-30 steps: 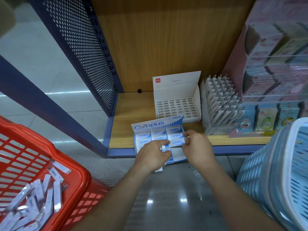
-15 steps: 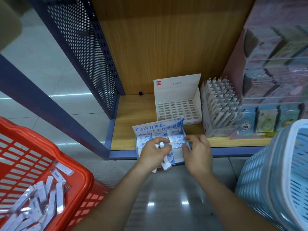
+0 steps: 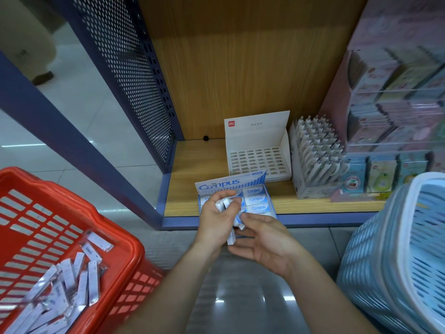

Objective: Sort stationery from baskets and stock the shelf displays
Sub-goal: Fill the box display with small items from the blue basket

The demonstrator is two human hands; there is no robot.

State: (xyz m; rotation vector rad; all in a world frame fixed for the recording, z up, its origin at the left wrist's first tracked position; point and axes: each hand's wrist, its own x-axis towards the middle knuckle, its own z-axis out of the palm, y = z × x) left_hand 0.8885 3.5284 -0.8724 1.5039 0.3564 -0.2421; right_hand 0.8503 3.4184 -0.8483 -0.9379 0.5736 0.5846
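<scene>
**A:** What are the hands doing?

**B:** The left hand (image 3: 216, 220), at the centre of the frame, grips a bunch of small white erasers (image 3: 223, 204), its fingers curled round them. The right hand (image 3: 266, 241), just below and to the right, lies palm up with loose, nearly straight fingers. Its fingertips (image 3: 250, 217) touch a blue-and-white eraser (image 3: 238, 220) at the bottom of the bunch, and the thumb is spread apart beneath.

**A:** And the box behind them?

**B:** It is the Campus box (image 3: 256, 200), at the front edge of the wooden shelf (image 3: 187, 189), just above the hands. Its raised lid reads "Campus" in blue, and the erasers packed in its right column carry the same word.

**A:** Anything else with writing?

**B:** A white display box (image 3: 257, 162) stands behind it, showing a grid of open slots and a red "deli" logo on its flap. The other print on the flap is too small to read. Grey-white pens (image 3: 317, 153) stand in a rack just to its right.

**A:** The baskets?

**B:** The red basket (image 3: 134, 249) is at lower left and holds white packets (image 3: 72, 276) whose print is blurred. The blue basket (image 3: 409, 237) is at lower right.
</scene>
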